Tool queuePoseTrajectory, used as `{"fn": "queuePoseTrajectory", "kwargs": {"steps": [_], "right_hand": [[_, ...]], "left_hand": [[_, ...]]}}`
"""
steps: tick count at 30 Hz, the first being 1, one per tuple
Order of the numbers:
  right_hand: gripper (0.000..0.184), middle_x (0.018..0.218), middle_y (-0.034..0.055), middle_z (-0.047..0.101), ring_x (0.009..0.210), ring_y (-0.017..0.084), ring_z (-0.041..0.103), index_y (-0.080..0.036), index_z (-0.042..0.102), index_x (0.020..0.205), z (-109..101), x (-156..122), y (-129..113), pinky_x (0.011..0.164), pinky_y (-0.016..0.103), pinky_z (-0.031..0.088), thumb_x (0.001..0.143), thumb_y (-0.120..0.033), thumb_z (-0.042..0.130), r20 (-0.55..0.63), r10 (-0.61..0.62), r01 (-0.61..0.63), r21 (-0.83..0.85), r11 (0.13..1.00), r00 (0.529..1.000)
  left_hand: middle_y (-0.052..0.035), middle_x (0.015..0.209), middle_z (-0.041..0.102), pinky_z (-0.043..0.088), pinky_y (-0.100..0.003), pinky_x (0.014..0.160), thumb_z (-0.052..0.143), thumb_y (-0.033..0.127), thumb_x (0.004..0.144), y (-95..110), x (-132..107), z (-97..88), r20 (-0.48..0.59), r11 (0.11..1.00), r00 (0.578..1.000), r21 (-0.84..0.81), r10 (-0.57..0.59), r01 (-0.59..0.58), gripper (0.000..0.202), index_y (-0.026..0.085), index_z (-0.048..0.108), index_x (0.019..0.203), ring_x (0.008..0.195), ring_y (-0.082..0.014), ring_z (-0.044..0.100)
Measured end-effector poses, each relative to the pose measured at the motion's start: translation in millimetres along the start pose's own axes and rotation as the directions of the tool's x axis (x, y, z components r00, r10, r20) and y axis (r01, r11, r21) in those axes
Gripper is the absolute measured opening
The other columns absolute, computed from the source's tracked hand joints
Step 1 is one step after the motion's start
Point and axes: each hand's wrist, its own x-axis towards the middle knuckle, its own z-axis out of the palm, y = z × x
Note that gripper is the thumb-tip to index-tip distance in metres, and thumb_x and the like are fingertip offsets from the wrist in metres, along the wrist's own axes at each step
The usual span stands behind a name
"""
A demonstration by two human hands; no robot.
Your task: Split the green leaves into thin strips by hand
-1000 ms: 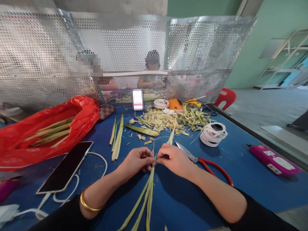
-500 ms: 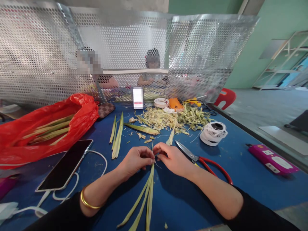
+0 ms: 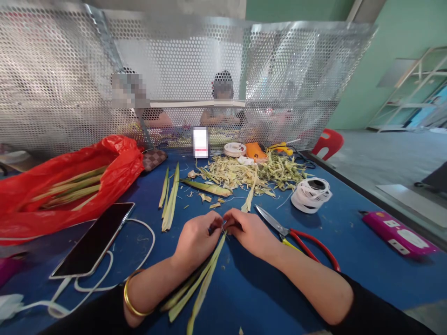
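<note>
The left hand (image 3: pixel 199 237), at the centre of the frame, has thumb and forefinger pressed together, apparently pinching the top of the strips (image 3: pixel 206 281); the right hand (image 3: pixel 253 232) meets it there, fingers curled inward, though what lies between its fingertips is too small to tell. The strips run down to the lower centre, at least three of them — gripped at the gathered end, presumably so that the long tails can fan freely. One pair of shears (image 3: pixel 289 231) lies just beside the right forearm, likely for easy reach, and one spool (image 3: pixel 310 197) stands farther right. Ahead are two heaps of scraps, one pale (image 3: pixel 226 173), one greener (image 3: pixel 283 172), seemingly pushed back to leave working room. Left of centre lie about three upright leaves (image 3: pixel 171 200), with one more leaf (image 3: pixel 207 188) crosswise. One phone (image 3: pixel 94 239) rests at left, below one red bag (image 3: pixel 122 146) — its leaves overlap too much to count. One purple box (image 3: pixel 400 232) sits at far right; behind the mesh (image 3: pixel 195 60), at least two people (image 3: pixel 223 116) show.
</note>
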Motion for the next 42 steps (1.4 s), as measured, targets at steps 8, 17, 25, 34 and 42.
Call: {"fn": "queuePoseTrajectory", "kwargs": {"steps": [8, 17, 25, 34, 42], "right_hand": [[0.026, 0.082, -0.0003, 0.070, 0.074, 0.015, 0.065, -0.022, 0.055, 0.091, 3, 2, 2, 0.070, 0.025, 0.047, 0.071, -0.006, 0.051, -0.055, 0.080, -0.076, 0.075, 0.994, 0.995], [0.032, 0.077, -0.0022, 0.066, 0.065, 0.013, 0.064, -0.022, 0.058, 0.092, 10, 7, 11, 0.066, 0.026, 0.050, 0.066, -0.005, 0.050, -0.008, 0.127, -0.116, 0.355, 0.928, 0.992], [0.026, 0.067, -0.0052, 0.061, 0.054, 0.012, 0.062, -0.019, 0.054, 0.091, 7, 8, 7, 0.061, 0.026, 0.048, 0.067, -0.011, 0.058, -0.027, 0.202, -0.166, 0.469, 0.867, 0.979], [0.026, 0.067, -0.0053, 0.058, 0.051, 0.011, 0.060, -0.017, 0.053, 0.092, 7, 10, 8, 0.056, 0.025, 0.045, 0.069, -0.024, 0.063, -0.011, 0.269, -0.197, 0.654, 0.731, 0.963], [0.017, 0.065, -0.0065, 0.055, 0.047, 0.008, 0.056, -0.018, 0.050, 0.091, 8, 10, 9, 0.057, 0.024, 0.045, 0.075, -0.018, 0.055, -0.039, 0.182, -0.135, 0.523, 0.841, 0.983]], "left_hand": [[0.0028, 0.072, 0.064, 0.042, -0.022, 0.066, 0.051, 0.011, 0.075, -8, 0, 6.7, -0.082, 0.979, 0.979, 0.096, 0.187, -0.179, 0.014, 0.022, 0.058, 0.079, 0.069, -0.0117, 0.059], [0.0007, 0.077, 0.066, 0.044, -0.022, 0.069, 0.052, 0.015, 0.077, -6, -1, 5.5, -0.066, 0.983, 0.982, 0.036, 0.180, -0.177, 0.011, 0.023, 0.059, 0.080, 0.073, -0.0132, 0.061], [0.0009, 0.072, 0.065, 0.043, -0.022, 0.067, 0.053, 0.017, 0.077, -3, -1, 2.8, -0.090, 0.990, 0.986, 0.041, 0.140, -0.137, 0.008, 0.023, 0.058, 0.076, 0.070, -0.0138, 0.060], [0.0006, 0.072, 0.065, 0.042, -0.023, 0.067, 0.051, 0.017, 0.079, -5, -2, 4.2, -0.125, 0.991, 0.983, 0.042, 0.135, -0.131, 0.010, 0.023, 0.059, 0.078, 0.069, -0.0135, 0.059], [0.0020, 0.077, 0.068, 0.044, -0.022, 0.067, 0.051, 0.018, 0.076, -3, 4, -1.5, -0.066, 0.988, 0.997, -0.148, -0.047, 0.037, 0.013, 0.024, 0.062, 0.079, 0.072, -0.0143, 0.062]]}}
